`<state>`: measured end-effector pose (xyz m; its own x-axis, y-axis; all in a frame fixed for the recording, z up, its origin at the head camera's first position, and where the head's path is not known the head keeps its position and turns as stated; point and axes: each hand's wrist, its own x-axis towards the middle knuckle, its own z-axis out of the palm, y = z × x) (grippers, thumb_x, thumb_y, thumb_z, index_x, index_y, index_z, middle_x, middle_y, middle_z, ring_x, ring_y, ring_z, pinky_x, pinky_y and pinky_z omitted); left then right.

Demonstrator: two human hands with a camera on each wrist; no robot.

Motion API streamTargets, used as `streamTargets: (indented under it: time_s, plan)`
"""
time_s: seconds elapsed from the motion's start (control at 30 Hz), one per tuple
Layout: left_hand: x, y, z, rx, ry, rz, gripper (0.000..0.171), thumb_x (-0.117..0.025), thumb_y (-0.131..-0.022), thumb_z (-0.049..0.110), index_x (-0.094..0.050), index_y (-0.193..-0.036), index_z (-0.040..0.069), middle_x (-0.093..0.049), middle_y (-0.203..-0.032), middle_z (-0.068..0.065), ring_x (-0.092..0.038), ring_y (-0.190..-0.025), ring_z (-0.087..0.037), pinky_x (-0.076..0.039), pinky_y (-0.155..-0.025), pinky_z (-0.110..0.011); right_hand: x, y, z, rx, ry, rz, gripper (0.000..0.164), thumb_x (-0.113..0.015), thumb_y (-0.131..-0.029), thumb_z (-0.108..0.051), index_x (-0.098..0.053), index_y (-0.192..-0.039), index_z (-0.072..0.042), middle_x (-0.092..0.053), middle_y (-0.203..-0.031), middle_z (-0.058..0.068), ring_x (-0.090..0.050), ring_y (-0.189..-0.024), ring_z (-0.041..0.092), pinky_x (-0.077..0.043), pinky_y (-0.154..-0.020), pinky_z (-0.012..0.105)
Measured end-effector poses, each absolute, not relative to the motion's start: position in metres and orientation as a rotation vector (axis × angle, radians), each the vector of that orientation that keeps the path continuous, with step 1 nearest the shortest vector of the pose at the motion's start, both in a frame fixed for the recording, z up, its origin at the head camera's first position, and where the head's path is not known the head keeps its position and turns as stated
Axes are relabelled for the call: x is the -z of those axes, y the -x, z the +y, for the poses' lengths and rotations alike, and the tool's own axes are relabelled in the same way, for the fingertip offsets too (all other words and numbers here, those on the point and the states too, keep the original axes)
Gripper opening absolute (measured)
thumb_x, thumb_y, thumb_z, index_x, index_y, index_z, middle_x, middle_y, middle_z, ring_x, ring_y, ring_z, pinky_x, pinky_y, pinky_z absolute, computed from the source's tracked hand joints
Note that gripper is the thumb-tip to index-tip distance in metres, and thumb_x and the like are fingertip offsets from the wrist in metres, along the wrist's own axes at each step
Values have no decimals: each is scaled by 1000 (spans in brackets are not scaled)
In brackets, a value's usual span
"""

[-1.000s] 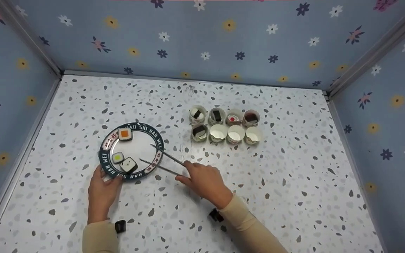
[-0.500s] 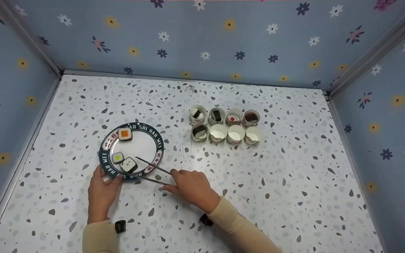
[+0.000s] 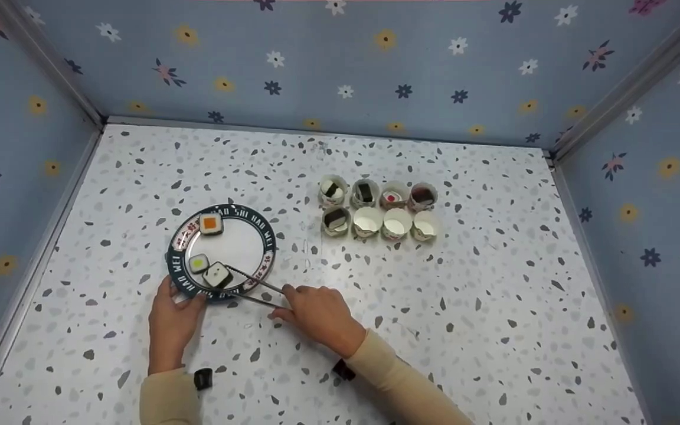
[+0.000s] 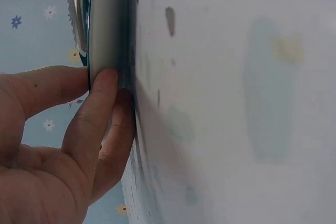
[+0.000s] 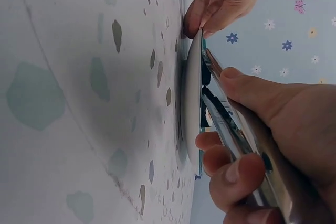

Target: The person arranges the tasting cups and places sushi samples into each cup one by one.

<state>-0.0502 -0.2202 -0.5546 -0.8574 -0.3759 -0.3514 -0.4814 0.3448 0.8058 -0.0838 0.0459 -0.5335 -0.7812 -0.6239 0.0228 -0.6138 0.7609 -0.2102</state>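
In the head view, my left hand pinches the near-left rim of a round plate with a dark green lettered border. The left wrist view shows the plate's edge between thumb and fingers. My right hand grips metal tongs, their two arms spread over the plate. The tong tips lie on either side of a white sushi piece with small dark dots; contact is unclear. Touching that piece is a smaller sushi roll with a yellow-green centre. An orange-centred sushi roll sits near the far rim.
Right of the plate stand two rows of small paper cups. The back row and the front-left cup hold sushi pieces; the other front cups show only pale insides. Blue flowered walls enclose the speckled table at the back and sides.
My right hand has moved left and nearer, carrying the tongs from the plate's bare middle to the dotted white sushi piece. The tong arms have closed in slightly. My left hand stays put.
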Motion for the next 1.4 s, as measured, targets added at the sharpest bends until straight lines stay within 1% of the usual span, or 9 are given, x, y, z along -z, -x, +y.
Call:
streamTargets:
  time_s: [0.13, 0.23, 0.5, 0.73, 0.93, 1.17, 1.3, 1.4]
  plan:
    - [553, 50, -220, -1552, 793, 2489, 81, -62, -97, 18, -12, -158, -2, -38, -149, -30, -53, -123, -44, -40, -105, -50, 533, 84, 48, 311, 1039, 2932, 43, -59, -93, -58, -63, -97, -16, -56, -65, -6, -49, -49, 9, -41, -40, 27]
    - [553, 50, -221, -1547, 799, 2482, 82, -62, -97, 19, -11, -159, -1, -38, -149, -30, -53, -123, -44, -39, -105, -50, 532, 86, 50, 312, 1029, 2932, 42, -58, -94, -58, -63, -97, -17, -56, -65, -6, -50, -49, 9, -41, -40, 27]
    - [554, 52, -220, -1538, 814, 2470, 83, -62, -98, 19, -10, -159, -1, -38, -149, -29, -53, -124, -43, -37, -108, -50, 527, 92, 60, 396, 975, 2911, 36, -59, -97, -51, -61, -98, -16, -57, -69, -5, -51, -53, 11, -40, -42, 29]
    - [554, 52, -219, -1542, 818, 2456, 82, -62, -97, 20, -11, -159, 0, -37, -149, -29, -52, -125, -42, -36, -108, -50, 522, 94, 77, 400, 917, 2945, 39, -57, -98, -53, -62, -99, -15, -54, -67, -7, -49, -51, 11, -42, -42, 30]
    - [552, 51, -219, -1527, 820, 2455, 83, -62, -97, 20, -10, -159, 0, -36, -150, -30, -53, -125, -42, -35, -109, -50, 517, 94, 105, 451, 853, 3028, 40, -57, -98, -52, -64, -105, -14, -58, -69, -6, -53, -52, 15, -42, -42, 33]
    - [553, 51, -218, -1540, 805, 2472, 81, -62, -97, 16, -12, -159, -1, -37, -148, -30, -55, -123, -43, -39, -106, -48, 508, 96, 145, 477, 735, 3109, 40, -62, -96, -50, -66, -108, -12, -62, -69, -2, -55, -51, 19, -41, -40, 34]
    - [553, 52, -218, -1546, 808, 2471, 81, -62, -97, 16, -12, -158, -1, -39, -148, -30, -55, -122, -43, -40, -105, -48, 505, 97, 167, 462, 660, 3158, 40, -64, -95, -49, -66, -112, -13, -66, -72, 2, -57, -50, 24, -41, -39, 35]
    - [554, 52, -218, -1551, 806, 2473, 81, -62, -97, 15, -13, -158, -1, -39, -147, -30, -55, -123, -43, -40, -106, -48, 504, 100, 182, 460, 572, 3177, 41, -65, -94, -49, -66, -112, -12, -66, -73, 4, -57, -51, 24, -42, -40, 37]
